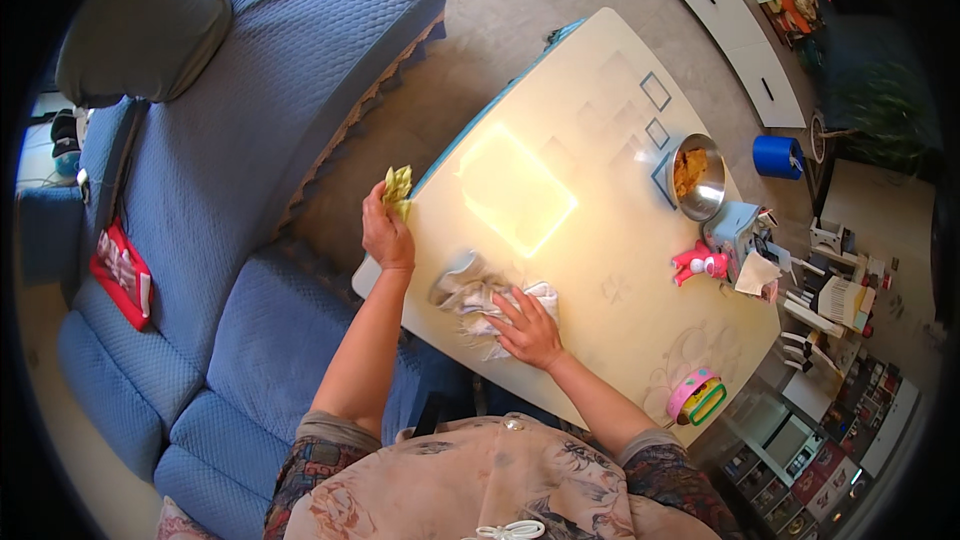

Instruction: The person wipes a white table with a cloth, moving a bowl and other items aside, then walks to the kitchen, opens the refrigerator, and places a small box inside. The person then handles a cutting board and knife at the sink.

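My left hand (pixel 388 231) holds a crumpled yellow-green cloth or wrapper (pixel 398 187) at the left edge of the pale coffee table (pixel 592 240); which of the two it is I cannot tell. Flat on a bunched white and grey cloth (pixel 480 296), my right hand (pixel 529 328) rests with its fingers spread on the near part of the tabletop. A bright patch of reflected light lies beyond the cloth.
On the table's right side stand a steel bowl (pixel 712 191) with orange-brown food, a pink toy bear (pixel 701 264), a light blue box (pixel 729 229) and a pink-rimmed toy container (pixel 686 390). A blue quilted sofa (pixel 277 82) lies left; a blue cylinder (pixel 777 157) stands right.
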`<state>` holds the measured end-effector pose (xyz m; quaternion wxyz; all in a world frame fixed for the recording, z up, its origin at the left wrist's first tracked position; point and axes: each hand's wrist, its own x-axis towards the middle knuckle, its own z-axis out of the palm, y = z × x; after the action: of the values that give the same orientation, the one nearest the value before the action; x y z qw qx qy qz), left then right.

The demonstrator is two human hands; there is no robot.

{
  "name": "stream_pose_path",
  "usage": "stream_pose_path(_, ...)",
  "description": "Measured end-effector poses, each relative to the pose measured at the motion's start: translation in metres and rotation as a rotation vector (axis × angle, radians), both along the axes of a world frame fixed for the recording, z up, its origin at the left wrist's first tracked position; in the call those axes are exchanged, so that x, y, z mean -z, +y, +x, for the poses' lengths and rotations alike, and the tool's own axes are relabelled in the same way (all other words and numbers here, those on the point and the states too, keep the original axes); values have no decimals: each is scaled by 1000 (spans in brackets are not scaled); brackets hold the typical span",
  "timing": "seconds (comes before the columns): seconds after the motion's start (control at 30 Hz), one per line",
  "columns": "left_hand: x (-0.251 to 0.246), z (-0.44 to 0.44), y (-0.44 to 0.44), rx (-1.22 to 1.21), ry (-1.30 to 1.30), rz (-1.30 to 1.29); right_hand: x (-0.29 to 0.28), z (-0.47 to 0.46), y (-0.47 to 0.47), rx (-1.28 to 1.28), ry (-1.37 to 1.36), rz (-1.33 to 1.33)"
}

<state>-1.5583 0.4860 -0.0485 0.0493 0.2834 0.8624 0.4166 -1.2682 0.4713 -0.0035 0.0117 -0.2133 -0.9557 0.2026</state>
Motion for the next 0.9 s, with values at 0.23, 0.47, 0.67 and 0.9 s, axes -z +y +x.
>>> stream_pose_path(0.23, 0, 3, 7, -23, 72, -230, 51, -93, 191, 230, 117, 154)
stream_pose_path(0.47, 1, 3, 10, -46, 40, -302, 62, -107, 452, 773, 52, 589)
stream_pose_path(0.67, 4, 3, 8, -28, 98, -331, 71, -73, 474, 976, -63, 613)
stream_pose_path(0.9, 4, 2, 9, -22, 117, -323, 50, -23, 287, 786, 31, 525)
